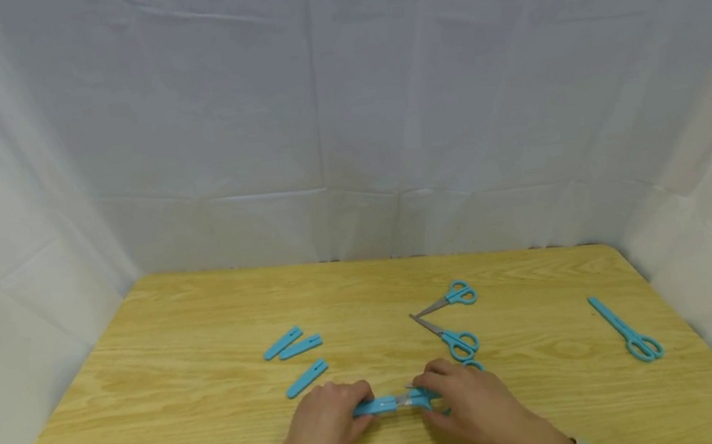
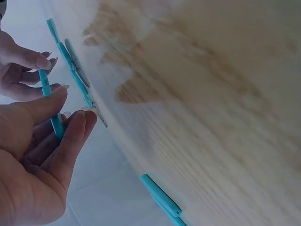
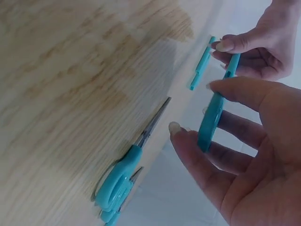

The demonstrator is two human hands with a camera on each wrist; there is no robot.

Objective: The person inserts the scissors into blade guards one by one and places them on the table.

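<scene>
In the head view my left hand (image 1: pixel 329 417) pinches a light-blue blade cover (image 1: pixel 380 405) between thumb and fingers. Opposite it, my right hand (image 1: pixel 477 401) grips the blue handle (image 1: pixel 420 398) of a pair of scissors. Their blades point left into the cover's mouth, and a short stretch of bare metal (image 1: pixel 403 400) shows between cover and handle. Both wrist views show cover and scissors in one line, held above the table. The finger loops are mostly hidden by my right hand in the head view.
Three loose blue covers (image 1: pixel 300 346) lie to the left. Uncovered scissors (image 1: pixel 460 343) lie beyond my right hand, with another pair (image 1: pixel 460 292) farther back and a handle (image 1: pixel 474 365) partly hidden by the hand. Covered scissors (image 1: pixel 627 329) lie far right. White sheets surround the wooden table (image 1: pixel 172 314).
</scene>
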